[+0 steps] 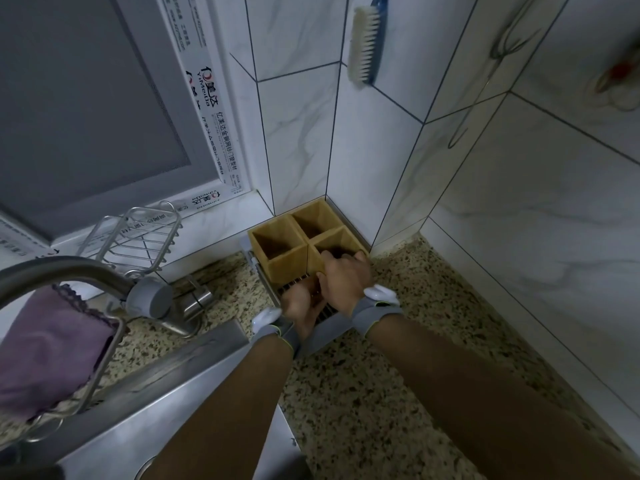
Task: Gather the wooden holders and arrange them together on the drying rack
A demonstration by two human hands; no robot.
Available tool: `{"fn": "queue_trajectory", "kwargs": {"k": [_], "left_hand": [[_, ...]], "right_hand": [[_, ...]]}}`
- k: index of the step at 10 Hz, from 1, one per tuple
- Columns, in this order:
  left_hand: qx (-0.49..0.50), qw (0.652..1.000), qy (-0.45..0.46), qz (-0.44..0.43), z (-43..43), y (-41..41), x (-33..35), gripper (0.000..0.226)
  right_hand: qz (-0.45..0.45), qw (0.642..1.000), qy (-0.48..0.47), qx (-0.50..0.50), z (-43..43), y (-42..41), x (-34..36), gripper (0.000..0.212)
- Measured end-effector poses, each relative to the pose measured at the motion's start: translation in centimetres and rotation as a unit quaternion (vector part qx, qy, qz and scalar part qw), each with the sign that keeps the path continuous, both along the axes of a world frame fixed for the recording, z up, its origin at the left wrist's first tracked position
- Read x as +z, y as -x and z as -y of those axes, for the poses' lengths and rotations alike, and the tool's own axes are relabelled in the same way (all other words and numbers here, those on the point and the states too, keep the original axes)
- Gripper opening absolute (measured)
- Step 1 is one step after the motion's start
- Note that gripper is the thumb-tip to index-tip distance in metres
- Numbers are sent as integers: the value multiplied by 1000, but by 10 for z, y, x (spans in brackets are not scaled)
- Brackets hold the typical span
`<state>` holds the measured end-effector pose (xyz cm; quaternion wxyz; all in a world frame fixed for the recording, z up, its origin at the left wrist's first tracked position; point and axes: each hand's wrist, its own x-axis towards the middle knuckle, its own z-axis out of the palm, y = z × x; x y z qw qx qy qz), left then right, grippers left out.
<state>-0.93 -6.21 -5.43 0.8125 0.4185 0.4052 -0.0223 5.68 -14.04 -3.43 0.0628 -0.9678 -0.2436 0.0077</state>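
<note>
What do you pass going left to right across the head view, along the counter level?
Purple cloth → faucet → left hand → right hand → tiled wall.

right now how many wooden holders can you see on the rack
3: one at the left, one at the back in the tiled corner, one at the front right under the right hand. Hands may hide more.

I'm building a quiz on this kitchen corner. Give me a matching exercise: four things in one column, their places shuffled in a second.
Things:
1. blue-handled scrub brush
2. purple cloth
3. square wooden holders
4. empty wire soap basket

Places:
A. window sill
B. drying rack in the tiled corner
C. hanging on the wall
D. draped beside the grey tap

Pairs: 1-C, 2-D, 3-B, 4-A
</note>
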Motion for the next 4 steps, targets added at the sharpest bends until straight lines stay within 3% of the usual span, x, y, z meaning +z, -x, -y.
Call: {"fn": "queue_trajectory", "kwargs": {"k": [3, 4], "left_hand": [[-55, 998, 20, 17, -1, -2, 15, 49], [-66, 998, 0, -9, -3, -2, 27, 46]], "right_hand": [[-8, 1000, 7, 20, 5, -5, -3, 25], [-32, 999, -36, 17, 7, -7, 1, 28]]}}
